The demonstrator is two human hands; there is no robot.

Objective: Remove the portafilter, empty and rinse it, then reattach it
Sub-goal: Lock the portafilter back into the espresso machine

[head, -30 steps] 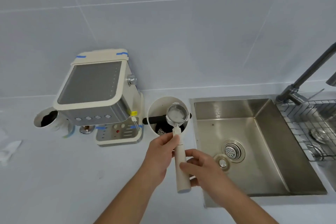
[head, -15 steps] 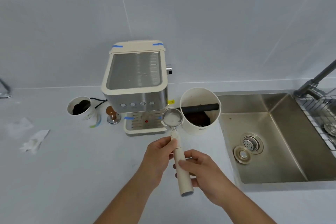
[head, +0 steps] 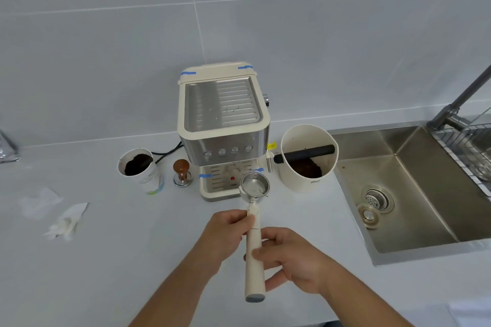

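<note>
Both hands, left hand (head: 228, 231) and right hand (head: 289, 260), grip the portafilter (head: 254, 220) handle, basket up, likely for refitting under the espresso machine (head: 224, 125).

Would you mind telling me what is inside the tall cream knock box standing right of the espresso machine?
Inside the tall cream knock box a black bar spans the opening, with dark brown coffee grounds below it. The bar and near wall hide part of the bottom.

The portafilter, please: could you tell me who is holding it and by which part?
Both hands hold the portafilter by its cream handle: the left hand near the neck, the right hand lower down.
</note>
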